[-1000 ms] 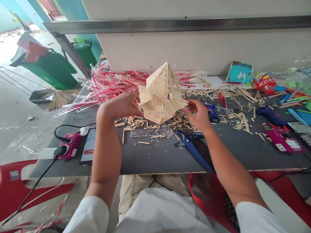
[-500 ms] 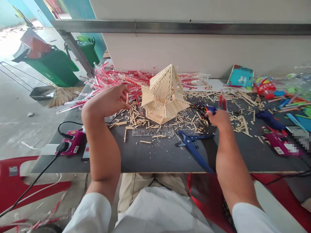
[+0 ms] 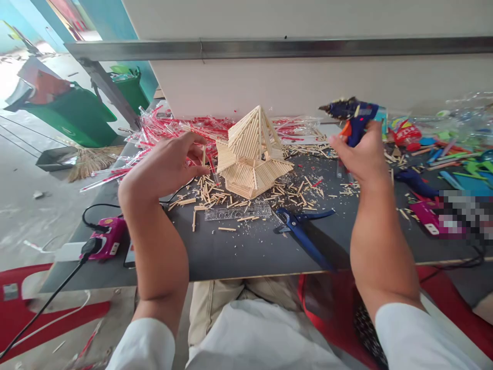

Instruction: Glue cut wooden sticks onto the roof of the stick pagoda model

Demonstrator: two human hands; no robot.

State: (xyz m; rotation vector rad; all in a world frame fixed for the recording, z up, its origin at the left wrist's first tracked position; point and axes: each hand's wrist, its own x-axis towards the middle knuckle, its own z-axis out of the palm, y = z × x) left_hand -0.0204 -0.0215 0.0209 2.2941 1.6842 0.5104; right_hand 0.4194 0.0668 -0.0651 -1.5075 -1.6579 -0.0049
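Observation:
My right hand (image 3: 364, 151) grips a blue hot glue gun (image 3: 356, 117) by its handle, raised above the table with the nozzle pointing left. Left of centre, my left hand (image 3: 179, 162) pinches a short wooden stick (image 3: 204, 154) upright between thumb and fingers. Between the two hands stands a model building (image 3: 252, 154) made of many thin sticks, with a pointed roof over a wider flared tier. Loose cut sticks (image 3: 210, 192) lie around its base. In front of it rests a clear plastic ruler (image 3: 236, 211), and to the right of that a blue cutter (image 3: 304, 234).
Red and clear plastic wrappers (image 3: 154, 131) heap behind my left hand. Purple power strips (image 3: 110, 237) sit at both ends of the dark table (image 3: 231, 257), cords trailing. Coloured sticks and a red packet (image 3: 404, 133) lie at right. Green bins (image 3: 73, 115) stand on the floor at left.
My right hand has lifted the glue gun off the table, up and slightly right. My left hand keeps the stick in nearly the same place. The view has shifted slightly.

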